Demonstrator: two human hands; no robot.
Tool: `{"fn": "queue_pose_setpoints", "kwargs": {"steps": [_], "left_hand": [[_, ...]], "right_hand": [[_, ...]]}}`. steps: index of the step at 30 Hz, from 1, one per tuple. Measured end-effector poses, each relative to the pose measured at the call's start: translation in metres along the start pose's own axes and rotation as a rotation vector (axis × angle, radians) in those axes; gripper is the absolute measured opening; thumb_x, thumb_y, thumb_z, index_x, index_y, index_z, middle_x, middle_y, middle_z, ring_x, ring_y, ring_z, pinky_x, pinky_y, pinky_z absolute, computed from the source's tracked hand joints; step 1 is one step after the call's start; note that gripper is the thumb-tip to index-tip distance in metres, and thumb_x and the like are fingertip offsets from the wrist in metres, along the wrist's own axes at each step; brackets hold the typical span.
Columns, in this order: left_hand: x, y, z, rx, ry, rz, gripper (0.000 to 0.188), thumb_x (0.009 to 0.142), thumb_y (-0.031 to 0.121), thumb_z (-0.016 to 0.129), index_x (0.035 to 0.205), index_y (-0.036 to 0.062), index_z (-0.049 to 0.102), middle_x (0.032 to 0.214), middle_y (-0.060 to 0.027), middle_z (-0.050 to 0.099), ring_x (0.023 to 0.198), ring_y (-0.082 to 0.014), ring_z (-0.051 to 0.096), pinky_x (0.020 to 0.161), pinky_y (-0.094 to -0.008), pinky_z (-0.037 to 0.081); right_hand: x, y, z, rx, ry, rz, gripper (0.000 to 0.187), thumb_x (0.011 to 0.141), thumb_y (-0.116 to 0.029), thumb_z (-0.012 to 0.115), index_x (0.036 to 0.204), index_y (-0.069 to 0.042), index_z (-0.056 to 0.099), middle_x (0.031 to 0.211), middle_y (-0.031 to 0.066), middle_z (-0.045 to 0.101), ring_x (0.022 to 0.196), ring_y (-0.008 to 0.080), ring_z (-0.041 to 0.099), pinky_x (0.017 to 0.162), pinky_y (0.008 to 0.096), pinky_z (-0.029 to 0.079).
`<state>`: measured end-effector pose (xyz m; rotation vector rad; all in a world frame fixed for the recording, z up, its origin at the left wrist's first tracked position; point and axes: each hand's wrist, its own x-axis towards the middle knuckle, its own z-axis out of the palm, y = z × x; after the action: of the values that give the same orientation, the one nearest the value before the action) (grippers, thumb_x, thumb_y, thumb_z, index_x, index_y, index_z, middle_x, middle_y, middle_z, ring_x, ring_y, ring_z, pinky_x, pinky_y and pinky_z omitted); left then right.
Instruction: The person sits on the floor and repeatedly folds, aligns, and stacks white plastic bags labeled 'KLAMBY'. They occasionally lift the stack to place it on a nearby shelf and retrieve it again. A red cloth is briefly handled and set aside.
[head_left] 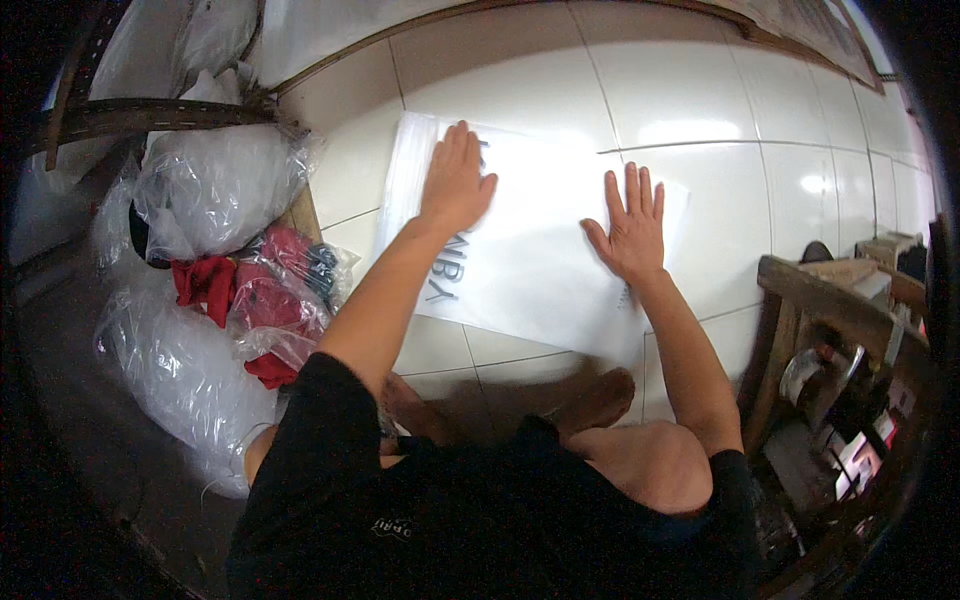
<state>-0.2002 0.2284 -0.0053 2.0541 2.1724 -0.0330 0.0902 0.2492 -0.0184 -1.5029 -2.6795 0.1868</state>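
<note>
A flat stack of white plastic bags (535,240) with dark printing near one side lies on the tiled floor in front of me. My left hand (456,180) rests palm down on its left part, fingers stretched toward the far edge and covering some of the print. Toward the right side, my right hand (630,228) also lies flat on the white plastic, fingers spread and thumb out to the left. Neither hand grips anything. The left edge of the stack shows several thin layers.
Clear plastic bags (220,190), some with red cloth (207,288) inside or beside them, are heaped at the left. A wooden rack (815,285) with cluttered items stands at the right. My bare foot (600,400) is close to the stack's near edge on the tiles (700,205).
</note>
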Motion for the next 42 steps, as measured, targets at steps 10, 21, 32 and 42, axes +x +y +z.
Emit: {"fn": "queue_pose_setpoints", "kwargs": {"steps": [10, 21, 32, 42], "left_hand": [[-0.059, -0.040, -0.039, -0.111, 0.021, -0.367, 0.092, 0.077, 0.024, 0.072, 0.148, -0.0032, 0.022, 0.147, -0.0307, 0.031, 0.134, -0.0458, 0.035, 0.111, -0.0503, 0.032], [-0.060, -0.038, -0.047, -0.190, -0.150, -0.418, 0.104, 0.075, 0.020, 0.069, 0.154, 0.0038, 0.004, 0.153, -0.0289, 0.022, 0.129, -0.0453, 0.042, 0.103, -0.0502, 0.042], [-0.055, -0.024, -0.042, -0.134, -0.138, -0.435, 0.104, 0.073, 0.017, 0.068, 0.156, 0.0126, 0.005, 0.151, -0.0300, 0.024, 0.121, -0.0500, 0.047, 0.099, -0.0519, 0.046], [-0.051, -0.029, -0.040, -0.131, -0.162, -0.411, 0.104, 0.074, 0.011, 0.065, 0.156, 0.0115, 0.000, 0.143, -0.0284, 0.032, 0.118, -0.0455, 0.049, 0.098, -0.0469, 0.048]], "right_hand": [[-0.095, 0.016, -0.040, 0.438, -0.031, 0.739, 0.075, 0.085, -0.025, 0.068, 0.144, 0.006, 0.033, 0.139, 0.0281, 0.042, 0.129, 0.0422, 0.040, 0.108, 0.0480, 0.034], [-0.098, 0.000, -0.037, 0.427, -0.129, 0.696, 0.079, 0.080, -0.016, 0.074, 0.145, 0.004, 0.033, 0.122, 0.0235, 0.050, 0.110, 0.0360, 0.053, 0.094, 0.0432, 0.046], [-0.106, -0.005, -0.036, 0.405, -0.081, 0.694, 0.080, 0.077, -0.019, 0.077, 0.141, 0.006, 0.035, 0.125, 0.0253, 0.047, 0.114, 0.0396, 0.049, 0.097, 0.0437, 0.045], [-0.100, 0.011, -0.027, 0.602, -0.150, 0.789, 0.067, 0.079, -0.029, 0.073, 0.128, 0.008, 0.045, 0.120, 0.0287, 0.050, 0.114, 0.0433, 0.050, 0.098, 0.0456, 0.044]]}}
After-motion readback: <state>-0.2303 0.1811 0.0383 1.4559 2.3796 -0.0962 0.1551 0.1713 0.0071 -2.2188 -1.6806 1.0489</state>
